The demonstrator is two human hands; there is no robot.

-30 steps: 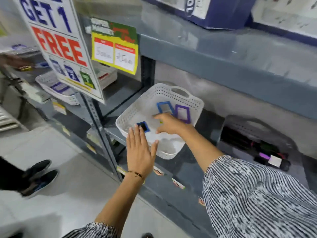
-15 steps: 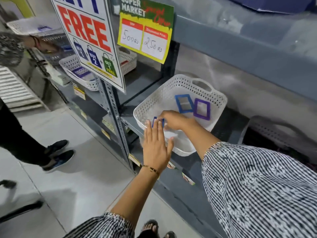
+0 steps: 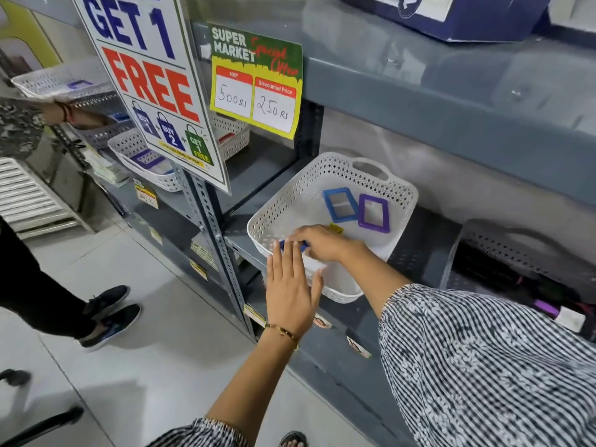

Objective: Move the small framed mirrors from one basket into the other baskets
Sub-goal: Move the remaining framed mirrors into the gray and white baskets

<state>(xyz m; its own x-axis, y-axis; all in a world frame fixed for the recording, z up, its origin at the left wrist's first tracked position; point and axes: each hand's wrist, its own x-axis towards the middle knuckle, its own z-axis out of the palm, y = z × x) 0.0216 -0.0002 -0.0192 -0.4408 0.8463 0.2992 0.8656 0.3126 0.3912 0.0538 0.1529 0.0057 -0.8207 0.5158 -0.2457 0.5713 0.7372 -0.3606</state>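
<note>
Grey slotted-steel shelving (image 3: pixel 206 217) fills the scene above a pale tiled floor (image 3: pixel 154 317), with a large "GET 1 FREE" sign (image 3: pixel 145 75) and a yellow-and-green price card (image 3: pixel 256 79) fixed to the frame. On the middle shelf sits a white basket (image 3: pixel 400 191) of perforated plastic with rounded corners and a moulded handle slot at the far rim. Inside it, toward the back, lie two small rectangular mirrors flat on the floor of the basket: one with a blue frame (image 3: pixel 329 204) and, just beside it, one with a purple frame (image 3: pixel 363 214). Both frames are smooth, glossy plastic around a reflective pane. The right hand (image 3: pixel 322 243) reaches into the near corner of the basket, fingers curled around a third mirror with a dark blue frame (image 3: pixel 301 245), which is mostly hidden under the fingers. The left hand (image 3: pixel 292 291) hovers in front of the basket's near rim, fingers straight and spread, gripping nothing; a thin gold bracelet (image 3: pixel 283 331) circles its wrist. Both sleeves are black-and-white striped fabric. Further left on the shelving, a second white basket (image 3: pixel 122 146) holds another purple-framed piece.
</note>
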